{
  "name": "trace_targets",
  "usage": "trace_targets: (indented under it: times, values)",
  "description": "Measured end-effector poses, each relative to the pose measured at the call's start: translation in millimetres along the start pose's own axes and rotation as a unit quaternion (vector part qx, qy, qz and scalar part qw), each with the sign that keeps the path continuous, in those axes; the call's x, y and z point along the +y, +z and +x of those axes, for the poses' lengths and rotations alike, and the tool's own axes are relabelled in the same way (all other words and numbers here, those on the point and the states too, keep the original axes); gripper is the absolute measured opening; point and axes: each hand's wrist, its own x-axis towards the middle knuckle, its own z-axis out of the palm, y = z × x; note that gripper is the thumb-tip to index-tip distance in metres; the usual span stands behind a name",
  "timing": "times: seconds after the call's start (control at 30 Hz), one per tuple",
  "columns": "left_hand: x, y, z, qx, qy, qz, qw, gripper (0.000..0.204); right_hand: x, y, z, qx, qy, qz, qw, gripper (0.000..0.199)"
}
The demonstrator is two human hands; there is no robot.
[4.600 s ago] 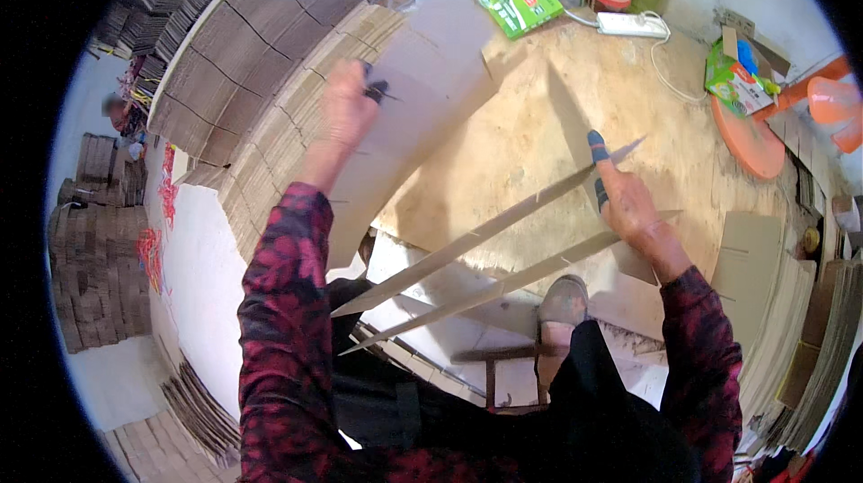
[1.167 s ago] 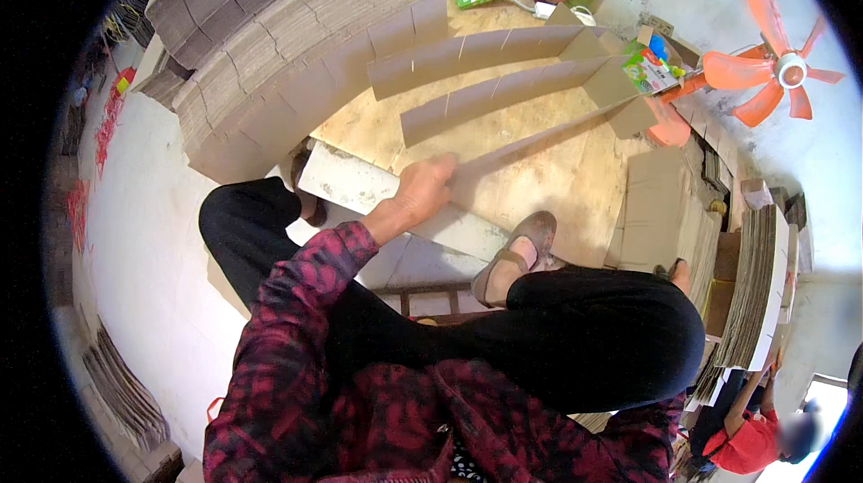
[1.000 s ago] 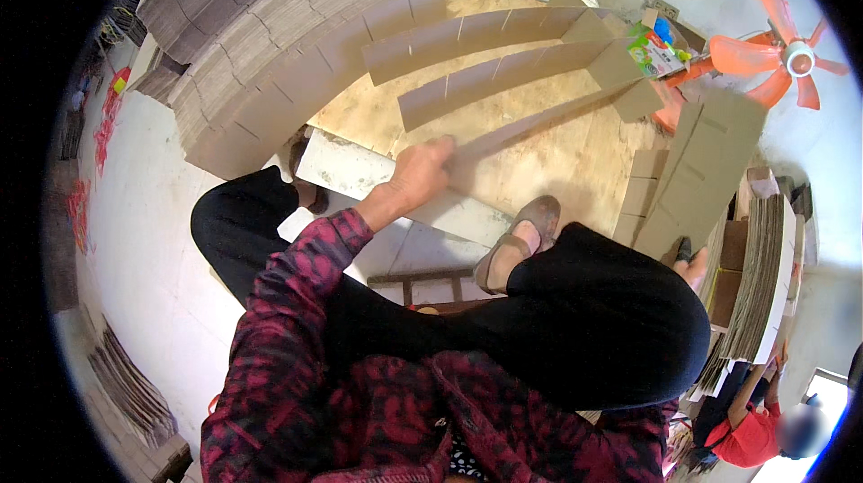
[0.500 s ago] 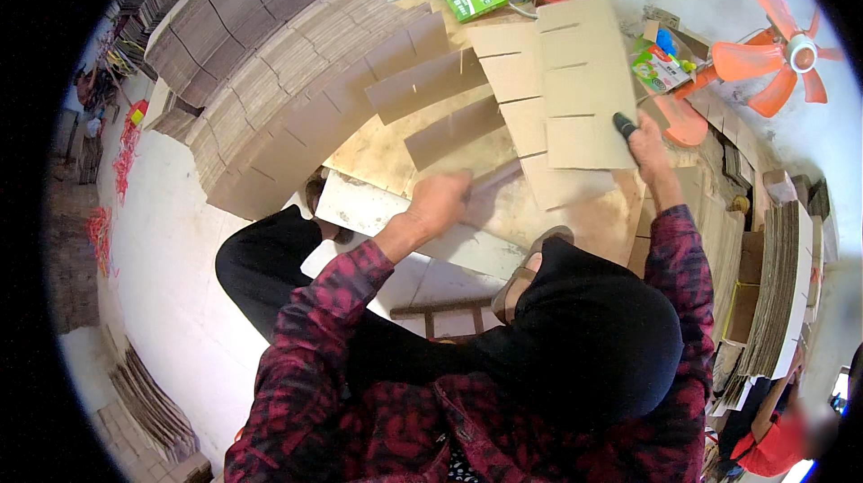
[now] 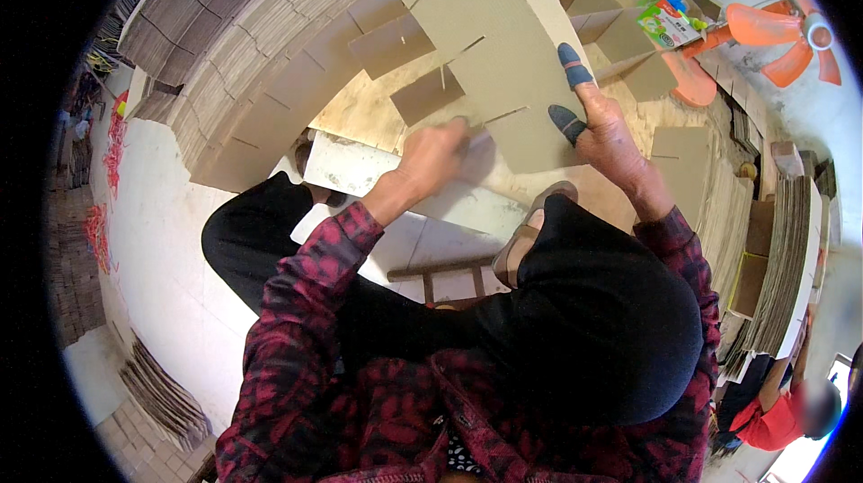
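Note:
My right hand (image 5: 607, 128), with dark covers on its thumb and a finger, grips the right edge of a large slotted cardboard sheet (image 5: 512, 79). The sheet slants over the work board, its slots facing left. My left hand (image 5: 436, 155) is curled and blurred by motion, below the sheet's left edge. A cardboard strip (image 5: 479, 155), partly hidden, appears to be in its fingers. Just beyond stand narrow cardboard strips, a near one (image 5: 427, 95) and a farther one (image 5: 391, 44), upright on the wooden board (image 5: 346, 115).
Long rows of stacked cardboard (image 5: 243, 61) curve along the left. An assembled cardboard divider grid (image 5: 620, 29) stands at the right, near an orange fan (image 5: 778, 34) and a green-white box (image 5: 667, 23). More stacks (image 5: 782, 258) line the right, where a person in red (image 5: 769, 420) is.
My right hand has brought the large sheet left and nearer, tilting it over the strips. The divider grid at the right now shows. My left hand stays low beside the strips.

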Motion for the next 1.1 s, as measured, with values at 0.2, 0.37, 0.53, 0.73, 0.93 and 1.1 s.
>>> trace_targets:
  times: [0.2,0.37,0.53,0.73,0.93,1.1]
  values:
    - [1.5,-0.8,1.1,0.001,-0.001,-0.012,1.0,0.007,-15.3,-0.4,6.5,-0.014,0.035,0.008,0.999,0.071]
    - [6.7,-1.0,1.7,0.014,-0.013,0.002,1.0,0.011,-12.9,2.0,6.7,-0.058,0.049,-0.004,0.997,0.071]
    - [2.5,1.7,-2.6,-0.001,-0.002,0.001,1.0,0.017,-21.5,12.3,17.7,-0.052,0.042,-0.001,0.998,0.071]
    - [3.3,-11.9,-1.6,-0.032,-0.004,-0.038,0.999,0.03,-21.4,38.6,6.5,-0.111,0.117,-0.041,0.986,0.078]
    - [-29.7,-49.5,31.2,0.274,0.061,0.11,0.954,0.033,-18.7,33.6,-3.4,-0.138,0.152,-0.02,0.978,0.087]
    - [-39.7,-48.3,22.2,0.004,-0.063,0.04,0.997,0.025,-14.1,45.1,-2.0,-0.142,0.14,-0.048,0.979,0.086]
